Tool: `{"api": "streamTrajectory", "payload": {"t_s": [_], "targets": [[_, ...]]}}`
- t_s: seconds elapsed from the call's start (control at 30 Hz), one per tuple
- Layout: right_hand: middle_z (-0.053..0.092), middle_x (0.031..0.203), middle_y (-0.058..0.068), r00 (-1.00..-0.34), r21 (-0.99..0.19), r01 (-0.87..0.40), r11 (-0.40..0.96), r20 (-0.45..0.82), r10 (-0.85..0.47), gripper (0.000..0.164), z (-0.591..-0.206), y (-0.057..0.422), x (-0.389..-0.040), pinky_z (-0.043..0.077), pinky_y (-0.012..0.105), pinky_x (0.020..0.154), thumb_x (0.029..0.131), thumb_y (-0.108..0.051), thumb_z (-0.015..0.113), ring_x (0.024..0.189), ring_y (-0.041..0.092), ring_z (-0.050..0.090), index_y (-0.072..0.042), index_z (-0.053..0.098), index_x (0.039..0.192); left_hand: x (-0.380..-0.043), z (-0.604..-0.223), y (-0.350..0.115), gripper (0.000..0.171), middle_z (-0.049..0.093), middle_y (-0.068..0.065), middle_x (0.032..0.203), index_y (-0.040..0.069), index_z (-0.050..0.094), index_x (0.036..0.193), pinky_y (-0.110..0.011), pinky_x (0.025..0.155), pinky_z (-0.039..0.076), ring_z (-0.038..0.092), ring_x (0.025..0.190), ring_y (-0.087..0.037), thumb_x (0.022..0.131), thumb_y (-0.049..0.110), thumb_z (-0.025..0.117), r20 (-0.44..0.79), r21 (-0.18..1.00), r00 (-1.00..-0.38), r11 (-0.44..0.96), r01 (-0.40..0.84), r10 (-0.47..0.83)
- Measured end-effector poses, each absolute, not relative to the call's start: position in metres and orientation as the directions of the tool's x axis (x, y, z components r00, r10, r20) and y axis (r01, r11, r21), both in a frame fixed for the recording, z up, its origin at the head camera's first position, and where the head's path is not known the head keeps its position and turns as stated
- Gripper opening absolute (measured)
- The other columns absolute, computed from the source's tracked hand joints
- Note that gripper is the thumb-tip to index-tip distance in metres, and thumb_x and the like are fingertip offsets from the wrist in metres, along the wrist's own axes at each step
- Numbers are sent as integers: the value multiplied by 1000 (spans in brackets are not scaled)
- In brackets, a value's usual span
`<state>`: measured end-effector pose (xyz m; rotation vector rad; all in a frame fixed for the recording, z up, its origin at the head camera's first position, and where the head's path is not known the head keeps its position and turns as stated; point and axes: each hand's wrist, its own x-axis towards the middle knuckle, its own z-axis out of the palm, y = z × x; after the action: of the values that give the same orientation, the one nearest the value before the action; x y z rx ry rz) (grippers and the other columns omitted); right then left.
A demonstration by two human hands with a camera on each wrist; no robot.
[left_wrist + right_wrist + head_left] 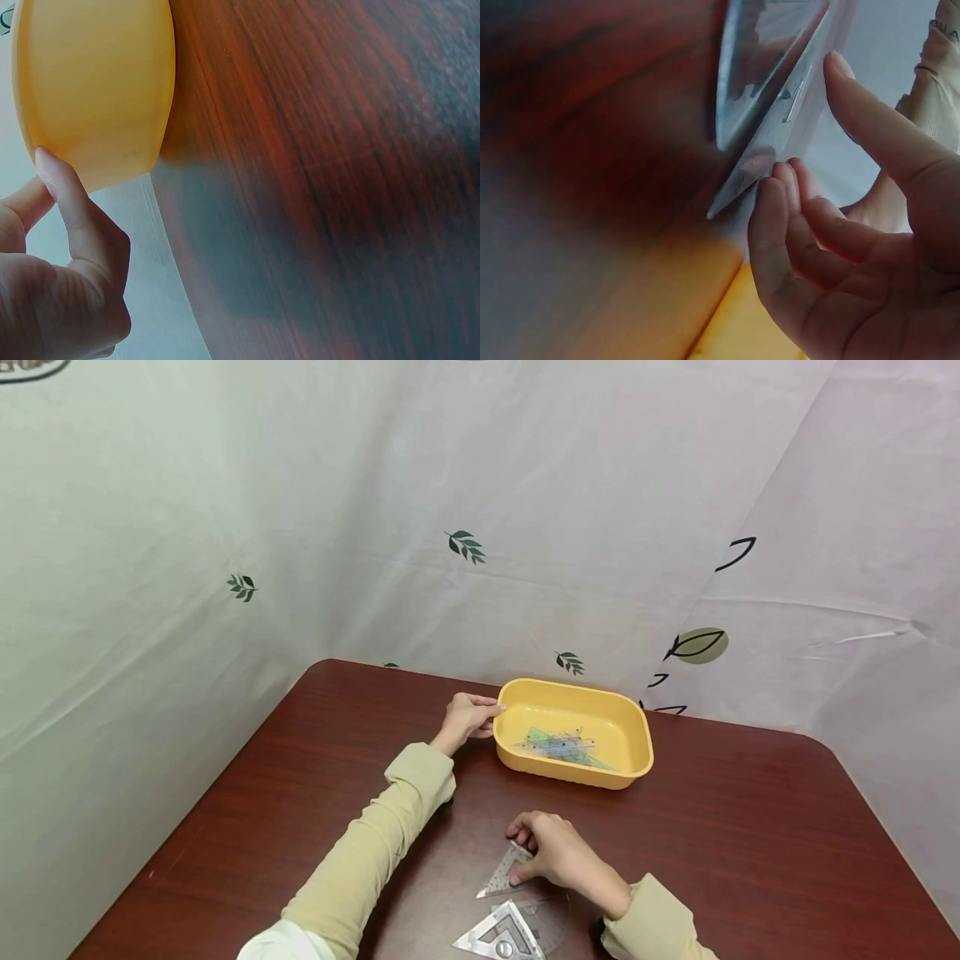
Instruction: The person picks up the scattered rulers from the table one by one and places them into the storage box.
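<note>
My left hand (468, 717) pinches the left end of a yellow plastic basin (640, 735), thumb and finger at its rim in the left wrist view. Several thin clear, green and bluish rulers and set squares (566, 747) lie in a loose heap inside. Nearer me, my right hand (558, 852) holds a small clear set square (497, 878) by its edges, the fingers at its far corner and the thumb by its right side. Just below that, a second clear set square (474, 937) overlaps a clear, round-edged protractor (552, 917) on the table.
Everything stands on a glossy dark red-brown wooden table (757, 827) with rounded far corners. Behind it hangs a pale cloth (360, 510) printed with leaves, close to the table's back edge. The basin sits near that back edge.
</note>
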<state>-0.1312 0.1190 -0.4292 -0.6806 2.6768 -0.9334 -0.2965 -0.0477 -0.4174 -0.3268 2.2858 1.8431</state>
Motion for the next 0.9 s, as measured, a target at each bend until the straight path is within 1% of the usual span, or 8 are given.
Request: {"api": "streamTrajectory", "payload": {"t_s": [0.23, 0.37, 0.53, 0.63, 0.8, 0.9], "targets": [[57, 83, -4, -856, -511, -444, 736, -1, -517, 53, -430, 118, -127, 46, 24, 66, 51, -22, 95, 76, 7, 51, -9, 67, 94, -296, -418, -47, 27, 72, -19, 92, 3, 71, 107, -18, 45, 55, 55, 46, -7, 85, 18, 75, -278, 937, -959, 204, -283, -54], [55, 82, -4, -851, -481, -468, 741, 21, -524, 54, -430, 117, -126, 47, 24, 65, 49, -23, 95, 75, 7, 50, -9, 66, 93, -296, -418, -48, 27, 72, -19, 91, 3, 71, 107, -18, 45, 55, 55, 46, -7, 85, 17, 75, -277, 937, -959, 204, -283, -56], [54, 81, -4, -854, -500, -457, 736, 16, -519, 54, -430, 117, -127, 44, 23, 63, 48, -21, 96, 74, 7, 49, -10, 63, 90, -296, -418, -47, 27, 72, -20, 93, 3, 71, 107, -18, 45, 55, 55, 46, -7, 85, 18, 75, -274, 938, -960, 206, -280, -56], [54, 79, -4, -855, -531, -440, 724, 1, -519, 56, -430, 117, -128, 41, 22, 60, 48, -19, 95, 71, 6, 47, -12, 59, 90, -297, -417, -47, 27, 71, -20, 94, 3, 72, 107, -18, 45, 55, 55, 46, -7, 85, 18, 75, -273, 937, -960, 209, -279, -55], [53, 73, -6, -842, -594, -425, 683, -18, -539, 58, -430, 118, -128, 38, 18, 54, 51, -13, 94, 62, 3, 44, -13, 53, 92, -297, -417, -47, 28, 71, -20, 95, 3, 72, 108, -18, 46, 55, 55, 47, -7, 85, 19, 75, -278, 936, -959, 209, -284, -56], [55, 71, -5, -834, -622, -426, 657, -13, -552, 55, -429, 119, -128, 40, 18, 55, 54, -8, 92, 62, 3, 48, -12, 52, 92, -297, -418, -48, 29, 71, -19, 95, 3, 72, 108, -18, 46, 55, 55, 47, -7, 85, 19, 75, -284, 934, -957, 209, -290, -58]]}}
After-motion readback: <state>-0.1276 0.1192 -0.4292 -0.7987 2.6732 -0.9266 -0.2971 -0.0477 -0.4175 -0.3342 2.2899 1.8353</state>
